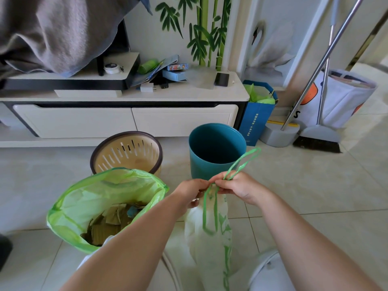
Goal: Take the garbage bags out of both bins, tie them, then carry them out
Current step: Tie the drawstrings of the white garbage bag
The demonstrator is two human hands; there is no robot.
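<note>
Two bins stand on the tiled floor with no bags in them: a beige slotted bin with a dark rim and a teal bin. A green garbage bag sits open at lower left, with leaf-like waste inside. A white bag with green print hangs in front of me, its neck gathered. My left hand and my right hand pinch its green drawstring at the neck. One drawstring loop sticks up to the right, another hangs down over the bag.
A low white TV cabinet runs behind the bins, with a phone and boxes on top. A blue paper bag, a dustpan, a broom and a white laundry bag stand at right.
</note>
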